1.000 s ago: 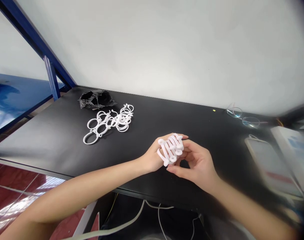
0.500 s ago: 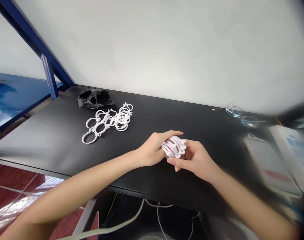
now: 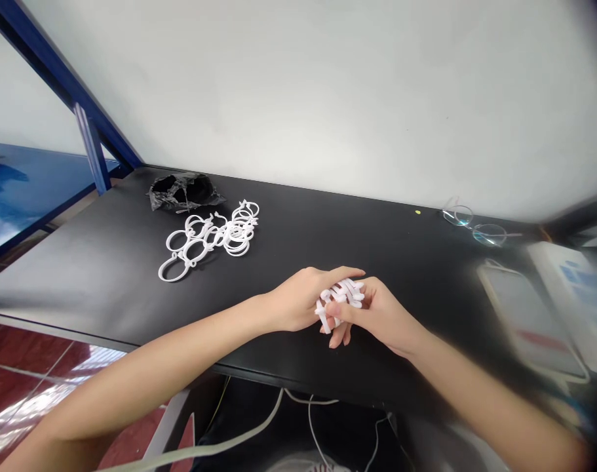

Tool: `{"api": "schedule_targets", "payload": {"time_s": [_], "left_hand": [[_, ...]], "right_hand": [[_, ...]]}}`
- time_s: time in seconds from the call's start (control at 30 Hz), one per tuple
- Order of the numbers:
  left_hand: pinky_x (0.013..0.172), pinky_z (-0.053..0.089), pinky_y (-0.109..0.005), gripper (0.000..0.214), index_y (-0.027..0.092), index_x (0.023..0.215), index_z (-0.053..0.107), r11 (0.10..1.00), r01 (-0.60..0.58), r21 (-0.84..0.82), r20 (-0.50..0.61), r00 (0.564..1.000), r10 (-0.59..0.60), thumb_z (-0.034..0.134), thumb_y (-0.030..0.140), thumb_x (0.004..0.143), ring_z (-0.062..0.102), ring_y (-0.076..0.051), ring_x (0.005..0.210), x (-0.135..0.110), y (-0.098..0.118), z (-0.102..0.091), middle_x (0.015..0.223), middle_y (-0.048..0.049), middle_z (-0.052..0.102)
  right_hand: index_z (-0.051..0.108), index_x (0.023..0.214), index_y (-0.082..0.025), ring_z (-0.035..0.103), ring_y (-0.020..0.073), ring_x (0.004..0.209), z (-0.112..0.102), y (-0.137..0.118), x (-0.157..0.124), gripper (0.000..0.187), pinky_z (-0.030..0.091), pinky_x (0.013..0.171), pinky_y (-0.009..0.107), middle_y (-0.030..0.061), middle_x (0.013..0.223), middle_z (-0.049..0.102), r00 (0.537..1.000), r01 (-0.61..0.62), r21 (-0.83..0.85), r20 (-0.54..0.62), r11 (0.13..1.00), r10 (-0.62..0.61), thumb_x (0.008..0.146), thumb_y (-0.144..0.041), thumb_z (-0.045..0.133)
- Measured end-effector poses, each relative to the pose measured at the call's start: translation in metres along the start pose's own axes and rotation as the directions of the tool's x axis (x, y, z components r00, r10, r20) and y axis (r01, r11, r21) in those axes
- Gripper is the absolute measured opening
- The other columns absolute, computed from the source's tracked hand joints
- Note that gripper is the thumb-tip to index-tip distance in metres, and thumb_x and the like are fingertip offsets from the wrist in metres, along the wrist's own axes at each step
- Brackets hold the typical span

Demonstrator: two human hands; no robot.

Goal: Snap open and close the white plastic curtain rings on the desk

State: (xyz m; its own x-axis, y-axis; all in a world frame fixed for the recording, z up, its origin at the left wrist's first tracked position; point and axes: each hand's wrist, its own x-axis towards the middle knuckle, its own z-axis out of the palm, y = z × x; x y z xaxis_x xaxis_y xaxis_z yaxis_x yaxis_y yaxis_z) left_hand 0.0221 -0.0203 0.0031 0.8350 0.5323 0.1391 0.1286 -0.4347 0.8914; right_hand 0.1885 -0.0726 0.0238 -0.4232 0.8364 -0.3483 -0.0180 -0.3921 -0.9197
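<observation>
A bunch of white curtain rings [image 3: 346,290], each with a small eyelet, is gathered between my two hands above the front of the black table. My left hand [image 3: 298,300] is closed around the bunch from the left, with its index finger stretched over the top. From the right, my right hand [image 3: 384,316] grips the same rings, its thumb pressed across them. One ring sticks out downward at the left side of the bunch. Some fingertips show below it, and the fingers behind are partly hidden. Farther left lies a loose pile of more white rings [image 3: 196,250].
A crumpled black plastic bag [image 3: 184,191] lies behind the pile. Eyeglasses [image 3: 489,235] rest near the wall at the right. A phone [image 3: 531,321] and a white box [image 3: 576,288] lie at the right, blurred. Cables [image 3: 249,438] hang below the table edge [image 3: 298,385].
My right thumb has moved up and left across the rings. The bunch has shifted within my hands, and one ring now juts out lower at its left side. The pile is undisturbed.
</observation>
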Motion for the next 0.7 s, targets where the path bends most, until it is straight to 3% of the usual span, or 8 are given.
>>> {"api": "schedule_targets", "payload": {"time_s": [0.1, 0.2, 0.27, 0.37, 0.5, 0.6, 0.7], "left_hand": [[0.059, 0.045, -0.023, 0.049, 0.013, 0.13, 0.051, 0.983, 0.026, 0.184, 0.046, 0.998, -0.035, 0.059, 0.018, 0.081, 0.065, -0.017, 0.063, 0.001, 0.002, -0.005, 0.073, -0.002, 0.071], [0.056, 0.043, -0.019, 0.038, 0.015, 0.119, 0.055, 0.993, 0.02, 0.115, 0.089, 0.996, -0.03, 0.057, 0.014, 0.082, 0.061, -0.011, 0.054, 0.001, 0.006, -0.009, 0.067, 0.002, 0.068], [0.053, 0.042, -0.017, 0.033, 0.015, 0.117, 0.055, 0.998, 0.009, 0.059, 0.099, 0.995, -0.015, 0.054, 0.014, 0.084, 0.057, -0.009, 0.049, 0.001, 0.007, -0.01, 0.061, 0.0049, 0.063], [0.051, 0.038, -0.018, 0.031, 0.015, 0.115, 0.056, 0.991, -0.022, 0.13, 0.084, 0.996, 0.011, 0.057, 0.017, 0.085, 0.054, -0.009, 0.05, 0.0, 0.006, -0.011, 0.061, 0.0043, 0.061], [0.05, 0.035, -0.019, 0.011, 0.014, 0.096, 0.058, 0.976, -0.029, 0.214, 0.033, 0.999, 0.023, 0.052, 0.018, 0.087, 0.048, -0.008, 0.049, 0.0, 0.001, -0.015, 0.061, 0.0035, 0.057], [0.05, 0.034, -0.019, 0.009, 0.014, 0.093, 0.057, 0.974, -0.033, 0.223, 0.006, 0.999, 0.032, 0.051, 0.019, 0.088, 0.045, -0.008, 0.051, 0.0, 0.0, -0.02, 0.063, 0.0036, 0.054], [0.051, 0.035, -0.018, 0.01, 0.014, 0.092, 0.058, 0.982, -0.058, 0.181, 0.026, 0.998, 0.054, 0.052, 0.019, 0.087, 0.043, -0.006, 0.051, 0.001, 0.0, -0.023, 0.063, 0.0048, 0.052]], "right_hand": [[0.075, 0.074, -0.011, 0.075, 0.016, 0.061, -0.007, 0.001, 0.0, 0.017, 0.054, 0.048, 0.016, 0.0062, 0.073, 0.076, 0.996, 0.005, 0.011, 0.087, 1.0, -0.006, 0.076, -0.028, 0.079], [0.075, 0.1, -0.015, 0.076, 0.0226, 0.09, -0.016, 0.0, 0.0, 0.025, 0.061, 0.065, 0.023, 0.0107, 0.102, 0.076, 0.948, 0.023, 0.053, 0.317, 0.998, -0.038, 0.078, -0.027, 0.078], [0.073, 0.106, -0.014, 0.074, 0.0231, 0.095, -0.019, -0.001, 0.0, 0.027, 0.062, 0.07, 0.026, 0.013, 0.109, 0.074, 0.923, 0.015, 0.068, 0.383, 0.998, -0.04, 0.085, -0.031, 0.07], [0.074, 0.099, -0.01, 0.077, 0.0191, 0.078, -0.014, 0.001, 0.0, 0.034, 0.061, 0.06, 0.023, 0.0136, 0.092, 0.077, 0.944, 0.017, 0.054, 0.327, 0.998, -0.034, 0.093, -0.039, 0.059], [0.072, 0.089, -0.01, 0.074, 0.0168, 0.06, -0.008, 0.004, -0.001, 0.033, 0.055, 0.045, 0.019, 0.0075, 0.071, 0.074, 0.986, 0.138, -0.006, 0.098, 0.99, -0.136, 0.091, -0.041, 0.061], [0.071, 0.083, -0.014, 0.065, 0.0133, 0.043, -0.01, 0.004, -0.003, 0.03, 0.051, 0.042, 0.023, -0.0002, 0.053, 0.066, 0.971, 0.237, -0.135, -0.005, 0.962, -0.24, 0.091, -0.041, 0.062], [0.067, 0.073, -0.017, 0.06, 0.0124, 0.041, -0.008, 0.005, -0.007, 0.03, 0.055, 0.055, 0.029, -0.0033, 0.048, 0.062, 0.927, 0.344, -0.296, -0.046, 0.891, -0.373, 0.094, -0.038, 0.058]]}}
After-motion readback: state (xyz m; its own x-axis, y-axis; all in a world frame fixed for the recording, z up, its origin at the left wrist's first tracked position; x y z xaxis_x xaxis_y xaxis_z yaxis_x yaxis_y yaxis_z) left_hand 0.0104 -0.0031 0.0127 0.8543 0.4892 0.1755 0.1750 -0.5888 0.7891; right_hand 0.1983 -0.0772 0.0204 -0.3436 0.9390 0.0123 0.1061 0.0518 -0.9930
